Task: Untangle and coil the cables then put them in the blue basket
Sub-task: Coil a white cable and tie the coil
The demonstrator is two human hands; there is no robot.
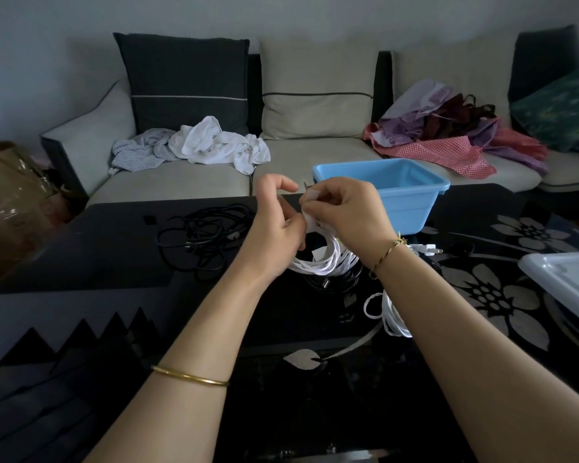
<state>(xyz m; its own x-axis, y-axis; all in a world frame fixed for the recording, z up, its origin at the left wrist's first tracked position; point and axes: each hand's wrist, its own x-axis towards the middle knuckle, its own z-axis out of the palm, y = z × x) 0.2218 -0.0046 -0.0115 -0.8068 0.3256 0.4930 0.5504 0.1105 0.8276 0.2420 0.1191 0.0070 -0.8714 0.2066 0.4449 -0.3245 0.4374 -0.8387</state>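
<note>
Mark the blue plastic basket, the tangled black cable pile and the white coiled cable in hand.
blue plastic basket (411,208): head view, front wall.
tangled black cable pile (204,237): head view, middle of tangle.
white coiled cable (316,267): head view, lower loops.

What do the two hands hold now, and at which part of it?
The left hand grips the white cable coil at its top; the right hand pinches a white strap there.

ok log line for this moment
left hand: holds white cable coil | right hand: pinches its white tie | black cables: tangled on table | blue basket: behind hands
</note>
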